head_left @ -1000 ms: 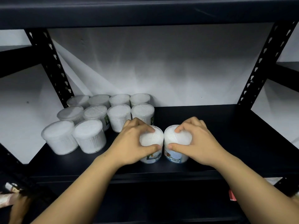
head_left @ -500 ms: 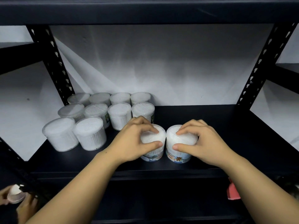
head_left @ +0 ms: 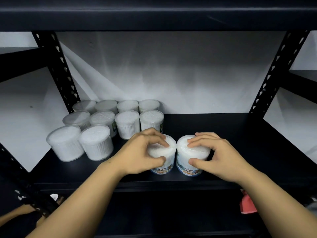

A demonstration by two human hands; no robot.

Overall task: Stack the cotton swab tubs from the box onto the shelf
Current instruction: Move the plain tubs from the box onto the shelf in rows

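Your left hand (head_left: 142, 152) and right hand (head_left: 216, 155) each grip one clear round plastic cotton-swab tub (head_left: 163, 157) from above; slide both upright toward the standing rows (head_left: 127, 124).

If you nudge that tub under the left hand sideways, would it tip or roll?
Probably neither. The left tub is squat and stands flat on the shelf, so it should slide. The left hand grips its lid from above, steadying it. Packed with swabs, it is likely light.
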